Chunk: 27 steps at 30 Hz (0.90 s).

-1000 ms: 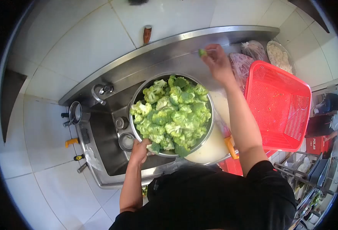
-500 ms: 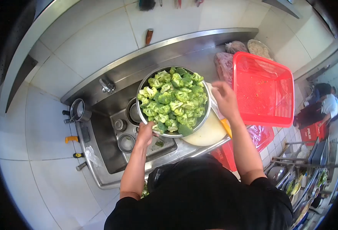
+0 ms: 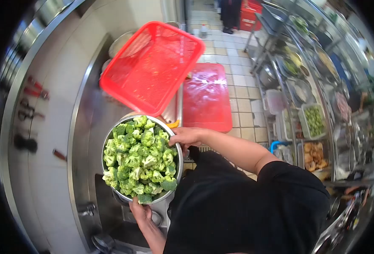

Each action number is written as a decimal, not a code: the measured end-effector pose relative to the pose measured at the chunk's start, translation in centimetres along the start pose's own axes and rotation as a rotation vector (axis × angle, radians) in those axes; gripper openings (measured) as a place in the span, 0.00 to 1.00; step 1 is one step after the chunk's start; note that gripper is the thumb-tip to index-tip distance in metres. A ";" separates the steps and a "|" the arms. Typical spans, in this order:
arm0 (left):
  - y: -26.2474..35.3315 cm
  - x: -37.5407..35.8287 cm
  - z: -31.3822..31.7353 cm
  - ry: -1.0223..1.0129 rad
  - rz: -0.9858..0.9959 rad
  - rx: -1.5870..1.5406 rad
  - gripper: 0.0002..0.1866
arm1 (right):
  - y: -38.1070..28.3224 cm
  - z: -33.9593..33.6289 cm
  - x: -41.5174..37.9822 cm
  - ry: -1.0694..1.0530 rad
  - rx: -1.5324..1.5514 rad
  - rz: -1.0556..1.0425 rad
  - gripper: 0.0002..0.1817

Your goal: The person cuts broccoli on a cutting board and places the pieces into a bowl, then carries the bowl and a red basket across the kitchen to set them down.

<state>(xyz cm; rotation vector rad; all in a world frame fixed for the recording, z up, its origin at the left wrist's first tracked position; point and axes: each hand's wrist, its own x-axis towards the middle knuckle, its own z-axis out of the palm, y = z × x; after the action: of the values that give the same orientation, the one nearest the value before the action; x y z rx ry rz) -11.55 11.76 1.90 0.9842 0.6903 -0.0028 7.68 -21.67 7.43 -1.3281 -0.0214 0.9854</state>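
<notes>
A round metal bowl (image 3: 179, 163) heaped with broccoli florets (image 3: 140, 154) is held up between both hands. My left hand (image 3: 140, 211) grips its rim at the bottom, with the fingers partly hidden under the bowl. On the right side of the rim, my right hand (image 3: 186, 139) is closed, thumb over the edge. Just beyond the bowl sits a tilted red plastic basket (image 3: 153, 67) with small bits on its mesh floor. A yellow handle (image 3: 173, 124) shows between the bowl and the basket.
A steel sink (image 3: 123, 228) with a faucet (image 3: 86, 209) lies below the bowl. Right of the basket is a red lid-like surface (image 3: 208, 97). Metal shelves (image 3: 297, 84) with food trays stand along the right. Another person's legs (image 3: 229, 15) are at the top.
My right hand, earlier raised and off the bowl, now grips its rim. The view has turned right, towards the floor and shelves, and the bowl has come along away from over the sink.
</notes>
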 end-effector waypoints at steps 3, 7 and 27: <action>4.0 2.8 0.2 -0.193 -0.103 0.137 0.23 | 1.8 1.7 -1.1 0.124 -0.062 -0.044 0.23; 6.5 4.6 2.5 -0.361 -0.050 0.269 0.18 | 2.9 5.1 -5.2 0.342 0.043 -0.109 0.24; -2.3 15.7 24.3 -0.619 -0.279 0.703 0.36 | 15.8 -8.6 -7.9 1.027 0.680 -0.318 0.20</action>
<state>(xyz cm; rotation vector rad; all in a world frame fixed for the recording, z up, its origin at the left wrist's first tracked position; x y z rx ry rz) 13.11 -3.47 0.49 1.4511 0.2323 -0.8092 -1.82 -34.57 -3.97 -1.0060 0.7903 -0.0607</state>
